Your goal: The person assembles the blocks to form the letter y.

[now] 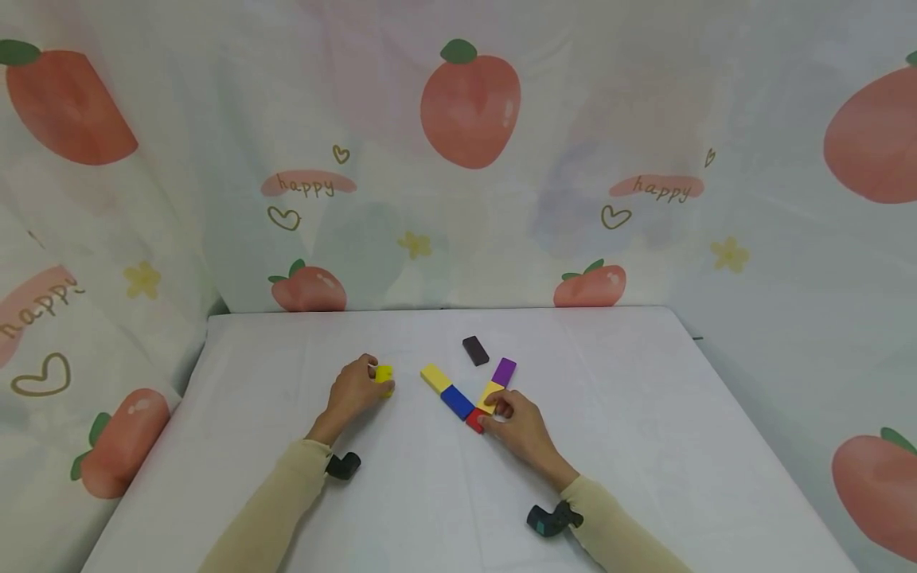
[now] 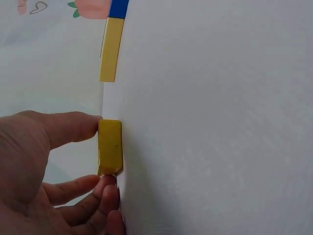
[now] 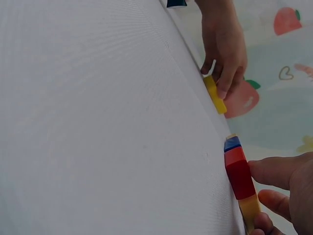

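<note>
My left hand (image 1: 357, 386) pinches a bright yellow block (image 2: 110, 146) between thumb and fingertips, low over the white cloth, left of the other blocks. Several blocks form a V: a pale yellow block (image 1: 435, 379) and a blue block (image 1: 457, 403) on the left arm, a red block (image 1: 475, 420) at the near point, another pale yellow block (image 3: 249, 210) and a purple block (image 1: 505, 372) on the right. My right hand (image 1: 526, 426) is at the point, its thumb touching the red block and curled fingers by the red and pale yellow blocks' join.
A dark brown block (image 1: 476, 350) lies apart behind the V's opening. The white-covered table (image 1: 616, 358) ends at a fruit-print curtain (image 1: 473, 231), with more of it along both sides. Black wrist cameras (image 1: 552, 520) sit low over the cloth near both sleeves.
</note>
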`<state>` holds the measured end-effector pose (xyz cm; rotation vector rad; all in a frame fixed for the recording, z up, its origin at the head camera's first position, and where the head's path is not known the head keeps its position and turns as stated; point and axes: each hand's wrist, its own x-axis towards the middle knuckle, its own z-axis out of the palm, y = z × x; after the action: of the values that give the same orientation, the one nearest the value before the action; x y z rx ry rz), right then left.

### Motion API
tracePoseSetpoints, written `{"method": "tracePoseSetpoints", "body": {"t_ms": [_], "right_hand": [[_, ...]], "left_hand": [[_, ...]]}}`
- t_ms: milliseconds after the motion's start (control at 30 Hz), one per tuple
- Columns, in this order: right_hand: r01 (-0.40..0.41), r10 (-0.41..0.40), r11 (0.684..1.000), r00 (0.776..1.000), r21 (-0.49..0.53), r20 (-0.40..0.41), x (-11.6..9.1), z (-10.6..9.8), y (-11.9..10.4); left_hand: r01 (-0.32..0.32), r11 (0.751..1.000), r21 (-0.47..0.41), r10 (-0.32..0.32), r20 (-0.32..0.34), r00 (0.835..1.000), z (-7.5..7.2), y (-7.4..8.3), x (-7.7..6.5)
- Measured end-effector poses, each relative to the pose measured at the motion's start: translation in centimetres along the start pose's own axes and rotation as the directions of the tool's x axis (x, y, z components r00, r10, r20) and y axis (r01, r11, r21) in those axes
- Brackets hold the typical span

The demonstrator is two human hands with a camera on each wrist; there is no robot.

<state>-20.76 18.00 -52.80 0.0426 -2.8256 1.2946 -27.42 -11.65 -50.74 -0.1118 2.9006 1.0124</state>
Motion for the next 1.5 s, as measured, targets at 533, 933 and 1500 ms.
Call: {"method": "tracePoseSetpoints", "body": {"t_ms": [533,933,1500], "right_hand": [[0.019,-0.019,1.0,1.0,0.011,-0.013,-0.1,0.2,0.3],[0.019,-0.019,1.0,1.0,0.013,-0.012,0.0,0.2,0.6],[0.042,-0.041,0.999,0.999,0.022,-0.015,-0.1,0.1,0.4]], "left_hand": [[0.015,1.0,0.002,-0.015,0.0,1.0,0.7,-0.4,-0.1],[-0.009,1.0,0.027,0.009,-0.018,1.0,0.6,-0.4,-0.1],[-0.03,0.999,0.028,0.032,-0.06,0.998,-0.1,0.2,-1.1]]}}
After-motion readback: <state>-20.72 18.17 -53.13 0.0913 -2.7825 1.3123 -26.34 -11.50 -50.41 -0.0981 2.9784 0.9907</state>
